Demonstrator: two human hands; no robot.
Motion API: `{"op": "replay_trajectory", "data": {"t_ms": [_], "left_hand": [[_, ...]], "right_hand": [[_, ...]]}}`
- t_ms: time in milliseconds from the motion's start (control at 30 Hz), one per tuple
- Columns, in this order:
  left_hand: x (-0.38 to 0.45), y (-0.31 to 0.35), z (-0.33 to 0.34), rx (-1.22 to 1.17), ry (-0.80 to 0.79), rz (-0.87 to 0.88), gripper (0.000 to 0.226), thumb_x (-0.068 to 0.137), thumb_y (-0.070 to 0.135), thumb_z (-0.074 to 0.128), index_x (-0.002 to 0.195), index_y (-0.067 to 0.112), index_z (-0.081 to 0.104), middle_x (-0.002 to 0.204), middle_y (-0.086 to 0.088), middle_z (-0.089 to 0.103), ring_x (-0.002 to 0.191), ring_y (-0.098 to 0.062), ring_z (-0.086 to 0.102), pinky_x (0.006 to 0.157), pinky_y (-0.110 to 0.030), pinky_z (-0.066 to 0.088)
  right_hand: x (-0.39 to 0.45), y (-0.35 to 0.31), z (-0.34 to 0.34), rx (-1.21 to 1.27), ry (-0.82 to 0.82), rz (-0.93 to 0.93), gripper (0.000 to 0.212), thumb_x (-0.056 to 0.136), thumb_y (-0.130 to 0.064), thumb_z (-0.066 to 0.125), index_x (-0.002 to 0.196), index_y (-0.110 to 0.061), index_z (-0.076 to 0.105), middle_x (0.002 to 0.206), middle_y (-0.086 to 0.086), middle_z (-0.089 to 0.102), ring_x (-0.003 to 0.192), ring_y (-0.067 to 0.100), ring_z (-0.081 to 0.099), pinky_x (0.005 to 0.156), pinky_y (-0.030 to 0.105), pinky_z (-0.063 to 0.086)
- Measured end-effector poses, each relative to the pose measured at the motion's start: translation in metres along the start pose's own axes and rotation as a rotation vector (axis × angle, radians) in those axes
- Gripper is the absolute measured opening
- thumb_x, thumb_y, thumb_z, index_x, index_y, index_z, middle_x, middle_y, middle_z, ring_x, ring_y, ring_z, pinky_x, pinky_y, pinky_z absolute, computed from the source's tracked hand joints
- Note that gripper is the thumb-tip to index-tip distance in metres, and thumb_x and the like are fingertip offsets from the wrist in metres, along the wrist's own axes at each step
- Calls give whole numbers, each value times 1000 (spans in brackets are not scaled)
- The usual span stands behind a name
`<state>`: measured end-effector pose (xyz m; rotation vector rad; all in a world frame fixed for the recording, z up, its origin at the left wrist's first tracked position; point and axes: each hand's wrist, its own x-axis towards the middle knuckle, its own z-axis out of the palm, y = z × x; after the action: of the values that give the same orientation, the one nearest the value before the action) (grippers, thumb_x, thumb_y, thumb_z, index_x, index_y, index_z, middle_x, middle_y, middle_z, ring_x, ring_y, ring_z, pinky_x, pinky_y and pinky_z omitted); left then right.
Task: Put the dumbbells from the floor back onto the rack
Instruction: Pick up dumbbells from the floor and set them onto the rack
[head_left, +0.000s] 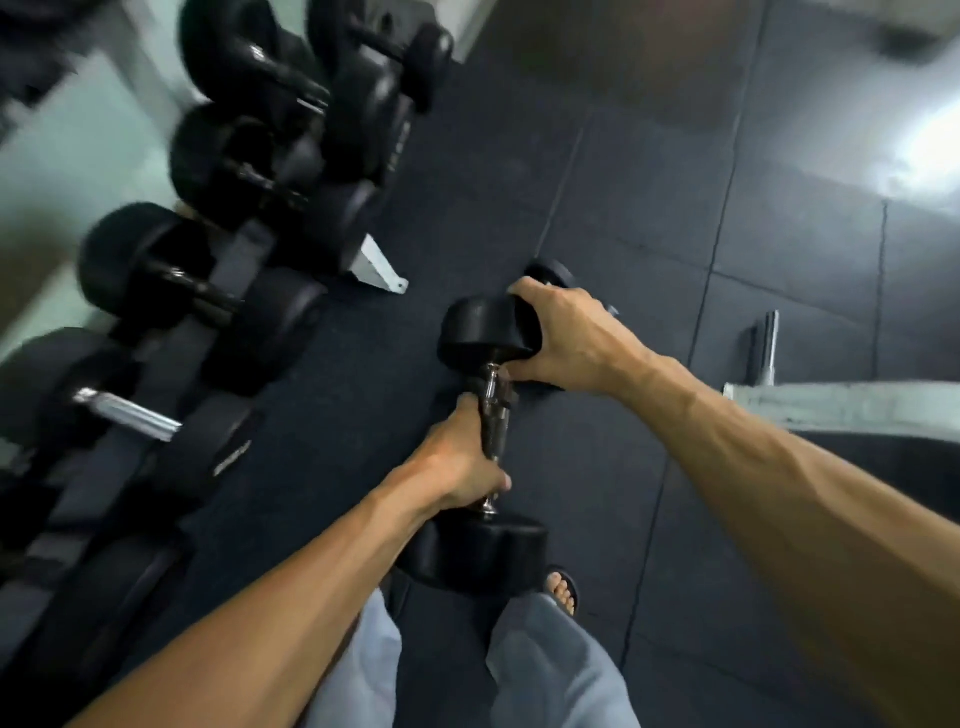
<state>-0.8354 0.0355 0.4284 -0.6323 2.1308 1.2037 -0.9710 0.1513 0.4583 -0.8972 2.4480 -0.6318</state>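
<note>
I hold a black dumbbell (480, 551) with a chrome handle above the dark floor, in the middle of the head view. My left hand (460, 462) grips the handle. My right hand (563, 338) wraps over the far head, fingers curled round its edge. Another dumbbell (551, 273) lies on the floor just behind that head, mostly hidden by my right hand. The dumbbell rack (228, 270) runs along the left, loaded with several black dumbbells.
A white rack foot (378, 267) juts onto the dark rubber floor tiles (649, 208). A chrome bar (768, 353) and a pale bench frame (841, 405) lie at right. My sandalled foot (563, 590) stands below the dumbbell.
</note>
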Motion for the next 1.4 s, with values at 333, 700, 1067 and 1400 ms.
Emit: {"op": "replay_trajectory", "data": {"t_ms": [333, 700, 1067, 1400], "left_hand": [[-89, 27, -141, -191, 307, 28, 58, 72, 19, 81, 110, 23, 37, 99, 3, 58, 91, -12, 58, 77, -26, 46], [-107, -6, -318, -232, 473, -32, 60, 72, 16, 80, 117, 18, 40, 102, 3, 55, 86, -11, 53, 63, -15, 36], [-72, -27, -461, -401, 617, -168, 85, 79, 14, 76, 144, 16, 22, 111, 5, 46, 91, -9, 46, 76, -20, 38], [-33, -68, -554, -585, 751, -278, 59, 76, 14, 78, 116, 21, 36, 102, -1, 57, 91, -17, 59, 74, -27, 46]], "right_hand": [[83, -179, -97, -139, -112, -360, 57, 67, -38, 81, 115, -27, 53, 96, -9, 64, 88, 12, 59, 76, 29, 46], [210, -339, -107, -233, -96, -545, 54, 66, -39, 80, 109, -19, 55, 92, -2, 64, 90, 23, 61, 79, 39, 48], [371, -446, -94, -219, -255, -740, 47, 67, -33, 81, 102, -28, 49, 90, -9, 62, 85, 16, 61, 73, 33, 48], [477, -531, -65, -294, -324, -922, 55, 65, -33, 80, 112, -24, 51, 98, -2, 64, 92, 23, 61, 80, 42, 51]]}}
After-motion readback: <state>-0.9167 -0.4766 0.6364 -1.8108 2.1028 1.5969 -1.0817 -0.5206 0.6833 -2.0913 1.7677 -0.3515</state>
